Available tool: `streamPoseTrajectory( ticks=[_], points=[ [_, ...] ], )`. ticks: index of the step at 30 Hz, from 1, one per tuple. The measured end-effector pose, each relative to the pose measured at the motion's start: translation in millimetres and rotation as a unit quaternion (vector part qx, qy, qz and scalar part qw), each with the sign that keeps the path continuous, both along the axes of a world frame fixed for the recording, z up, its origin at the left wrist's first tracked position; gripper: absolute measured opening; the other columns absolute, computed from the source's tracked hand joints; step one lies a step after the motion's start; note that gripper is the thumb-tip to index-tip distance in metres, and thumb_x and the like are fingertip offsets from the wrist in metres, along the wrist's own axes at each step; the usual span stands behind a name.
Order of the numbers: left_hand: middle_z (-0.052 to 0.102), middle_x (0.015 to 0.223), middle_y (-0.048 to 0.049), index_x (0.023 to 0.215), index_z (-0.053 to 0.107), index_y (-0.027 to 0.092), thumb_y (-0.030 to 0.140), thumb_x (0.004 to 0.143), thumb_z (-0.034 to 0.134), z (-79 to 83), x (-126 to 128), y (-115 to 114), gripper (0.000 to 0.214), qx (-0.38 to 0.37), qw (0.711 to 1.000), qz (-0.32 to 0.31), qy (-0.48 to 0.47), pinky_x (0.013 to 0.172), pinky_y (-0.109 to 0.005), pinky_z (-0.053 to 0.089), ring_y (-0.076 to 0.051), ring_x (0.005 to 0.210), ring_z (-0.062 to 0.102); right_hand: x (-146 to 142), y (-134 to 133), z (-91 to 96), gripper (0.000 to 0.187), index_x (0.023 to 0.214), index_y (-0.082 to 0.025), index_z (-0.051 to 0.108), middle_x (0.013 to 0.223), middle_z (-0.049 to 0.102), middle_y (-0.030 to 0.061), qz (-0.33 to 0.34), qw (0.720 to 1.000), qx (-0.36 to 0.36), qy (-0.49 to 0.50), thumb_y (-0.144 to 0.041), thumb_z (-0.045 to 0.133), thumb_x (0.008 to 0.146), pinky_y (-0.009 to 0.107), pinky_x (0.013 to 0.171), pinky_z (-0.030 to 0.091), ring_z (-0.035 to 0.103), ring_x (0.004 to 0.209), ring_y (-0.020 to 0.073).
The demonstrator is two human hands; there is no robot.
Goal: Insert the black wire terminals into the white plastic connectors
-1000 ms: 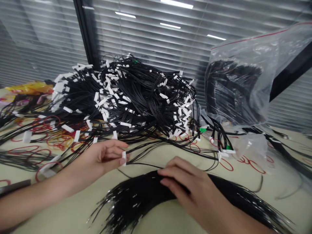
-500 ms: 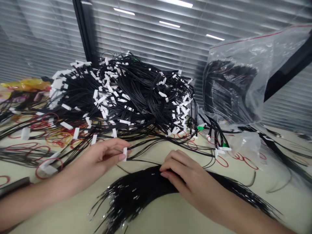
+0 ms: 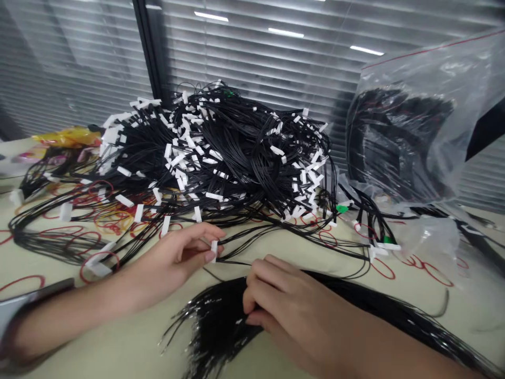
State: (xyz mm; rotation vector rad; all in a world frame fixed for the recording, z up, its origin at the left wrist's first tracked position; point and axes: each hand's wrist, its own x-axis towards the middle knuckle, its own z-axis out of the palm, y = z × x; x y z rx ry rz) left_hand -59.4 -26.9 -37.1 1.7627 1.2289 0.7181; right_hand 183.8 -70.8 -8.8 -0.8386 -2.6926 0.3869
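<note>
My left hand (image 3: 183, 255) pinches a small white connector (image 3: 213, 251) between thumb and fingertips, with thin black wires running from it. My right hand (image 3: 286, 313) is curled into a thick, fanned bundle of black wires (image 3: 221, 310) lying on the table near me, and its fingers hide part of the bundle. Behind both hands rises a large tangled heap of black wires (image 3: 244, 152) with many white connectors. Loose wires from the heap reach towards my left hand.
A clear plastic bag (image 3: 406, 131) holding coiled black wires stands at the right, behind a smaller clear bag (image 3: 430, 237). Red rubber bands (image 3: 106, 216) lie scattered on the pale table (image 3: 118, 347). A yellow package (image 3: 69, 137) sits at the far left, before slatted blinds.
My right hand has shifted left and lower along the black bundle, with its fingers curled more tightly. My left hand still pinches the connector. The whole scene has slid slightly right in view.
</note>
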Motion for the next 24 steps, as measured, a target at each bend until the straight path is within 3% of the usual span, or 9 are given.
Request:
streamPoseTrajectory(
  ticks=[4, 8, 11, 15, 20, 24],
  points=[
    [0.074, 0.1, -0.0063, 0.109, 0.065, 0.024, 0.043, 0.086, 0.062, 2.2, 0.5, -2.7, 0.03, -0.021, 1.0, 0.001, 0.001, 0.083, -0.032, 0.057, -0.021, 0.093, 0.07, 2.8, 4.0, -3.7, 0.021, 0.085, -0.017, 0.058, 0.085, 0.062, 0.0008, -0.082, 0.994, -0.057, 0.054, 0.002, 0.05, 0.092, 0.025, 0.069, 0.044, 0.055, 0.076, 0.0128],
    [0.075, 0.095, -0.0043, 0.111, 0.066, 0.026, 0.046, 0.085, 0.064, 3.5, 1.9, -5.3, 0.033, -0.028, 1.0, 0.008, 0.008, 0.079, -0.028, 0.057, -0.021, 0.089, 0.071, -0.9, 15.1, -13.6, 0.018, 0.087, -0.017, 0.063, 0.077, 0.066, -0.0017, -0.176, 0.963, -0.109, 0.174, -0.005, 0.052, 0.094, 0.023, 0.064, 0.044, 0.059, 0.069, 0.011],
    [0.075, 0.088, -0.0027, 0.11, 0.068, 0.027, 0.046, 0.084, 0.065, 6.2, 4.0, -7.5, 0.032, -0.012, 1.0, 0.021, 0.019, 0.074, -0.025, 0.058, -0.02, 0.084, 0.072, -3.4, 19.4, -19.0, 0.02, 0.089, -0.018, 0.069, 0.081, 0.069, -0.001, -0.186, 0.953, -0.103, 0.218, -0.006, 0.054, 0.092, 0.023, 0.069, 0.046, 0.062, 0.074, 0.0111],
    [0.077, 0.083, -0.0014, 0.102, 0.07, 0.027, 0.039, 0.081, 0.067, 11.0, 6.9, -9.6, 0.025, -0.008, 1.0, 0.021, 0.004, 0.074, -0.021, 0.06, -0.018, 0.079, 0.074, -4.6, 17.9, -18.8, 0.016, 0.076, -0.019, 0.065, 0.071, 0.063, -0.0046, -0.2, 0.942, -0.146, 0.225, -0.008, 0.061, 0.086, 0.02, 0.058, 0.04, 0.056, 0.065, 0.0084],
    [0.079, 0.092, -0.0015, 0.103, 0.072, 0.028, 0.035, 0.081, 0.069, 11.8, 4.5, -12.2, 0.023, -0.009, 0.999, 0.039, -0.006, 0.075, -0.018, 0.061, -0.018, 0.085, 0.076, -4.7, 19.4, -17.0, 0.02, 0.073, -0.019, 0.057, 0.066, 0.059, -0.0055, -0.219, 0.935, -0.191, 0.202, -0.012, 0.056, 0.091, 0.021, 0.054, 0.037, 0.051, 0.059, 0.0078],
    [0.077, 0.084, 0.0012, 0.102, 0.074, 0.028, 0.031, 0.083, 0.07, 12.5, 2.5, -11.6, 0.019, -0.008, 1.0, 0.02, -0.006, 0.07, -0.015, 0.059, -0.016, 0.079, 0.075, -3.0, 22.0, -19.8, 0.02, 0.074, -0.02, 0.058, 0.066, 0.06, -0.0052, -0.234, 0.928, -0.194, 0.216, -0.012, 0.053, 0.092, 0.021, 0.057, 0.039, 0.051, 0.061, 0.0084]
  ],
)
